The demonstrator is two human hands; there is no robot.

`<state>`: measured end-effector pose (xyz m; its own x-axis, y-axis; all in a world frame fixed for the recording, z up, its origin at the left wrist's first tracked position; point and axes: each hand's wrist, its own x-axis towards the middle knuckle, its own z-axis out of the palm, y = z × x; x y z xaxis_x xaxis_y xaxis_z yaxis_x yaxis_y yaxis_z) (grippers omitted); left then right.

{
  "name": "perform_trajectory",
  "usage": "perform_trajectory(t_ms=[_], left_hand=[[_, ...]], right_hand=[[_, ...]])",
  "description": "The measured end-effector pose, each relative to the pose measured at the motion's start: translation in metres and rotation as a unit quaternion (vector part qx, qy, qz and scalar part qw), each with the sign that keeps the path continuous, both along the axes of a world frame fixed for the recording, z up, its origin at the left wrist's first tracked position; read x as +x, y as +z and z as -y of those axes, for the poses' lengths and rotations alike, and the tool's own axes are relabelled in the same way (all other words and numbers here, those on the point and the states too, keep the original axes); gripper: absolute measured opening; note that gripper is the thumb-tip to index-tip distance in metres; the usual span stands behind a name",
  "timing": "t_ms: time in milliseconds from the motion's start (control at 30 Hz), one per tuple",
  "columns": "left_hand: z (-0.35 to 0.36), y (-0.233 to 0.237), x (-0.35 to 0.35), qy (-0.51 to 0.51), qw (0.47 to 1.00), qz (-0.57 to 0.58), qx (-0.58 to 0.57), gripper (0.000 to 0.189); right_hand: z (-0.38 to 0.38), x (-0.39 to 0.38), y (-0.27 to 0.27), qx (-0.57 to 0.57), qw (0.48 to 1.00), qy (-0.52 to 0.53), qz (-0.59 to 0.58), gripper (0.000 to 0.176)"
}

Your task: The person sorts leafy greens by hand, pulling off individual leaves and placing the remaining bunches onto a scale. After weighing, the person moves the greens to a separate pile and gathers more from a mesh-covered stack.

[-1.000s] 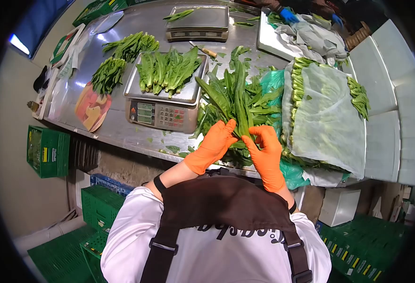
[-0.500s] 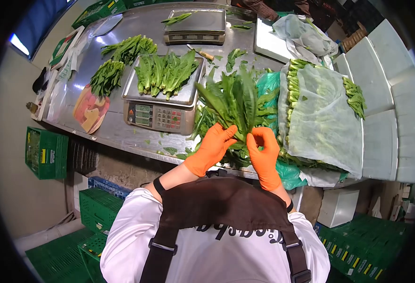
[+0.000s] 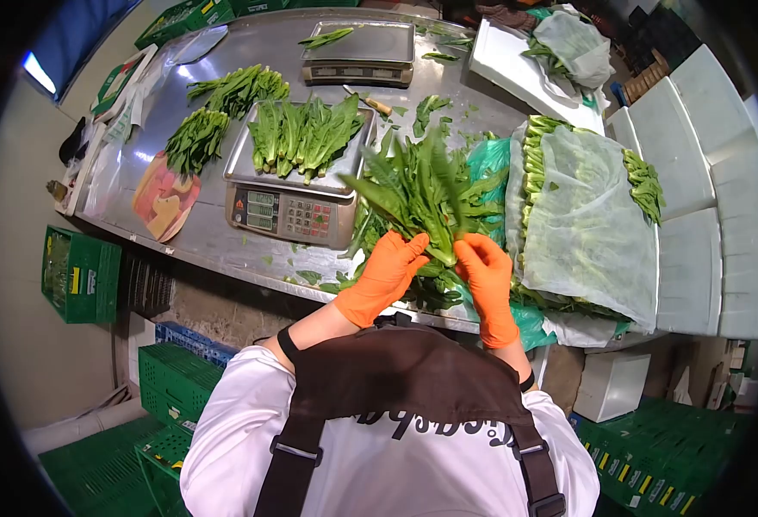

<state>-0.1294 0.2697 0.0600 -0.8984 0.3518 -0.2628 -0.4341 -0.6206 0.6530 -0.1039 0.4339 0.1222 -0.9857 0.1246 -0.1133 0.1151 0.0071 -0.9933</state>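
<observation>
While the left hand [image 3: 388, 274] and the right hand [image 3: 487, 280], both in orange gloves, meet above the near edge of the steel desk [image 3: 211, 237], they hold one bunch of leafy greens [image 3: 422, 189] between them. Each grip is closed on the stem end of the bunch, the left from one side and the right from the other, with the fingertips nearly touching. The leaves fan out away from the person, raised over a heap of loose leaves [image 3: 431, 293] and a teal bag [image 3: 493, 153].

Just left of the bunch stands a scale [image 3: 286, 211], its pan loaded with a row of greens [image 3: 303, 129]. Two more bundles [image 3: 200, 138] lie further left on the desk. A second scale [image 3: 357, 52] sits at the far side, with a knife [image 3: 369, 97] between the two scales. To the right, a white mesh sheet [image 3: 590, 220] covers stacked greens. Green crates [image 3: 82, 276] stand on the floor below.
</observation>
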Motion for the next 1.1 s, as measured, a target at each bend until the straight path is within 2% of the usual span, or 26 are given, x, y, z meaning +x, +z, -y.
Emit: perform_trajectory(t_ms=[33, 67, 100, 167, 233, 267, 300, 333, 367, 433, 467, 533, 567, 633, 667, 700, 767, 800, 833, 900, 933, 967, 1000, 1033, 1067, 1100], left_hand=[[-0.003, 0.019, 0.000, 0.001, 1.000, -0.001, 0.000, 0.030], [-0.003, 0.039, 0.001, 0.008, 0.997, -0.022, 0.074, 0.030], [-0.003, 0.053, 0.001, 0.015, 0.988, -0.043, 0.148, 0.030], [-0.002, 0.038, -0.001, 0.023, 0.986, -0.043, 0.160, 0.027], [0.001, 0.014, -0.002, 0.071, 0.993, -0.016, 0.097, 0.027], [0.004, 0.010, -0.001, 0.071, 0.993, -0.017, 0.097, 0.027], [0.009, 0.012, 0.002, 0.045, 0.996, -0.043, 0.067, 0.027], [0.011, 0.013, 0.003, 0.019, 0.997, -0.069, 0.037, 0.027], [0.010, 0.011, 0.004, 0.019, 0.997, -0.071, 0.038, 0.027], [0.008, 0.012, 0.005, 0.009, 0.999, -0.046, -0.004, 0.026], [0.000, 0.014, 0.006, 0.040, 0.998, -0.047, 0.020, 0.029], [-0.005, 0.026, 0.010, 0.041, 0.997, -0.067, 0.024, 0.032], [-0.006, 0.031, 0.011, 0.041, 0.995, -0.087, 0.028, 0.036], [-0.009, 0.044, 0.014, 0.034, 0.993, -0.105, 0.029, 0.040], [-0.012, 0.049, 0.015, 0.086, 0.987, -0.136, 0.000, 0.030], [-0.014, 0.052, 0.016, 0.139, 0.976, -0.165, -0.029, 0.022], [-0.008, 0.046, 0.013, 0.165, 0.970, -0.176, -0.007, 0.022], [0.001, 0.045, 0.012, 0.144, 0.972, -0.160, -0.095, 0.023], [0.006, 0.046, 0.011, 0.122, 0.965, -0.142, -0.182, 0.023], [0.007, 0.049, 0.009, 0.124, 0.966, -0.147, -0.171, 0.026], [0.003, 0.051, 0.009, 0.141, 0.974, -0.149, -0.101, 0.026], [0.000, 0.051, 0.009, 0.154, 0.976, -0.150, -0.030, 0.027], [0.003, 0.048, 0.009, 0.096, 0.980, -0.169, -0.053, 0.039], [0.000, 0.045, 0.011, 0.093, 0.980, -0.168, -0.052, 0.039], [-0.003, 0.044, 0.013, 0.091, 0.975, -0.192, -0.061, 0.049], [-0.005, 0.048, 0.013, 0.091, 0.969, -0.218, -0.070, 0.059]], right_hand=[[0.003, 0.000, 0.002, -0.080, 0.996, -0.044, -0.014, 0.019], [0.004, 0.003, -0.009, -0.116, 0.984, -0.099, -0.097, 0.016], [0.005, 0.002, -0.008, -0.116, 0.984, -0.097, -0.097, 0.016], [0.001, -0.002, -0.001, -0.135, 0.946, -0.201, -0.218, 0.014], [-0.009, -0.007, 0.005, -0.102, 0.960, -0.196, -0.174, 0.016], [-0.014, -0.010, 0.007, -0.096, 0.989, -0.085, -0.079, 0.018], [-0.016, -0.011, 0.009, -0.088, 0.996, 0.029, 0.018, 0.020], [-0.010, -0.007, 0.010, -0.058, 0.994, 0.060, 0.063, 0.023], [-0.001, -0.002, 0.012, 0.024, 0.995, 0.072, 0.071, 0.026], [0.011, 0.002, -0.001, 0.020, 0.999, 0.028, 0.000, 0.022], [0.013, 0.002, -0.005, 0.021, 0.999, 0.029, -0.001, 0.022], [0.017, 0.003, -0.009, -0.074, 0.995, -0.057, -0.039, 0.020], [0.020, 0.001, -0.008, -0.074, 0.995, -0.057, -0.040, 0.020], [0.024, -0.002, -0.006, -0.163, 0.982, -0.094, -0.017, 0.025], [0.019, -0.004, -0.015, -0.200, 0.977, -0.078, -0.002, 0.034], [0.011, -0.011, -0.024, -0.197, 0.978, -0.074, -0.004, 0.034], [-0.007, -0.029, -0.036, -0.317, 0.940, -0.041, 0.119, 0.045], [-0.009, -0.031, -0.029, -0.260, 0.952, 0.015, 0.161, 0.055], [-0.007, -0.027, -0.022, -0.139, 0.975, 0.009, 0.173, 0.052], [0.007, -0.013, -0.021, 0.022, 0.999, 0.027, 0.040, 0.050], [0.020, -0.006, -0.015, 0.074, 0.991, 0.043, -0.108, 0.054], [0.027, 0.001, -0.001, 0.180, 0.968, 0.041, -0.172, 0.053], [0.032, 0.001, -0.005, 0.192, 0.964, 0.036, -0.179, 0.049], [0.032, 0.000, -0.012, 0.204, 0.961, 0.029, -0.185, 0.046], [0.029, -0.001, -0.016, 0.205, 0.961, 0.026, -0.185, 0.046], [0.025, -0.003, -0.019, 0.065, 0.989, 0.049, -0.120, 0.041]])
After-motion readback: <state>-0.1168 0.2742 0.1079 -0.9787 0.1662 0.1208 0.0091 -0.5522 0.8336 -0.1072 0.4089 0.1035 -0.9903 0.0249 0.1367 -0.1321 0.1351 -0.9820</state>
